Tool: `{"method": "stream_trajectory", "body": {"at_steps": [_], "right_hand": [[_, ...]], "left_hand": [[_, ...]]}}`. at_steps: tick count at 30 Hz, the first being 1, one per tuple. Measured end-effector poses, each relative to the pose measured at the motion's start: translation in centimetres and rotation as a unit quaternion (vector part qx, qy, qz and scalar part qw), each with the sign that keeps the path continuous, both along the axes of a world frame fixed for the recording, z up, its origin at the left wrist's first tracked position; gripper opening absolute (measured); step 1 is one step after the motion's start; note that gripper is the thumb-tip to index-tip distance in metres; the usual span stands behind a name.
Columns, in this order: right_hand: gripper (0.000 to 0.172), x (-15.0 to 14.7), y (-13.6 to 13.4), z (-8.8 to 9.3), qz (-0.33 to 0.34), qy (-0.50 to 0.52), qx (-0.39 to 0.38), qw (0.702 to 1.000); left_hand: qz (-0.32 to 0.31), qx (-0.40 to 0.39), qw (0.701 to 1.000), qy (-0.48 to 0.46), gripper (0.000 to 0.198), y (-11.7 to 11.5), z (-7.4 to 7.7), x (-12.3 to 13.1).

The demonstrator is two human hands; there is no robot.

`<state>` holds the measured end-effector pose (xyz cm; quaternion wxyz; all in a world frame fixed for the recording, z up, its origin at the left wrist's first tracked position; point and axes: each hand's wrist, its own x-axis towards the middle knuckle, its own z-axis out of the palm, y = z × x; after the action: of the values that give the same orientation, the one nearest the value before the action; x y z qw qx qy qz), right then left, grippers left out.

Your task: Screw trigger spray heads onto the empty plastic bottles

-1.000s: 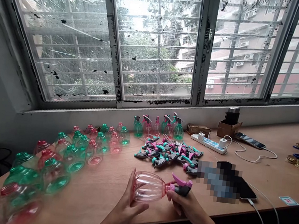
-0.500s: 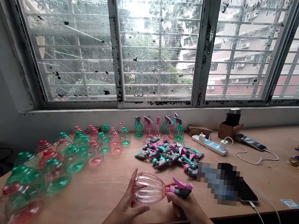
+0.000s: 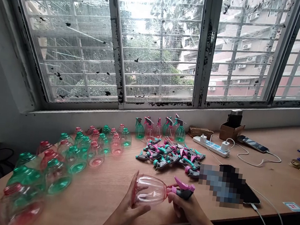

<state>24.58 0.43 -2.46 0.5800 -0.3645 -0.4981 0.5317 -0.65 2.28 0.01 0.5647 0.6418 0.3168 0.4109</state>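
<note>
A clear pink bottle lies on its side in the air above the table's front edge, its base to the left. My left hand is wrapped round the base end, thumb below and fingers behind. At the bottle's neck sits a spray head with a pink trigger, pink collar and dark grey body. My right hand pinches the spray head near the collar. Beyond the bottle lies a pile of loose spray heads in pink, teal and grey.
Open green and pink bottles stand on the left of the table. Several bottles with spray heads stand by the wall. A power strip, a small box and phones with cables are on the right.
The view has shifted very slightly. The fingers of my left hand show a little more through the bottle; both hands keep their hold.
</note>
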Motion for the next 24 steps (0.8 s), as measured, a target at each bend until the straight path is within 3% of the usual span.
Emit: {"method": "stream_trajectory", "body": {"at_steps": [8, 14, 19, 24], "right_hand": [[0.048, 0.0, 0.2, -0.4, 0.004, 0.000, 0.000, 1.000], [0.044, 0.1, 0.0, -0.2, 0.017, 0.001, 0.000, 1.000], [0.048, 0.0, 0.4, -0.3, 0.010, 0.032, 0.001, 0.999], [0.045, 0.1, 0.2, -0.3, 0.027, 0.029, -0.001, 0.999]], "left_hand": [[0.016, 0.026, 0.999, -0.012, 0.121, 0.2, -0.7, 0.2], [-0.028, -0.010, 0.999, -0.018, 0.107, 0.7, -1.0, -0.1], [0.004, 0.021, 1.000, 0.005, 0.117, 1.1, -1.9, -0.1], [0.011, 0.025, 1.000, 0.006, 0.124, 0.6, -1.4, -0.1]]}}
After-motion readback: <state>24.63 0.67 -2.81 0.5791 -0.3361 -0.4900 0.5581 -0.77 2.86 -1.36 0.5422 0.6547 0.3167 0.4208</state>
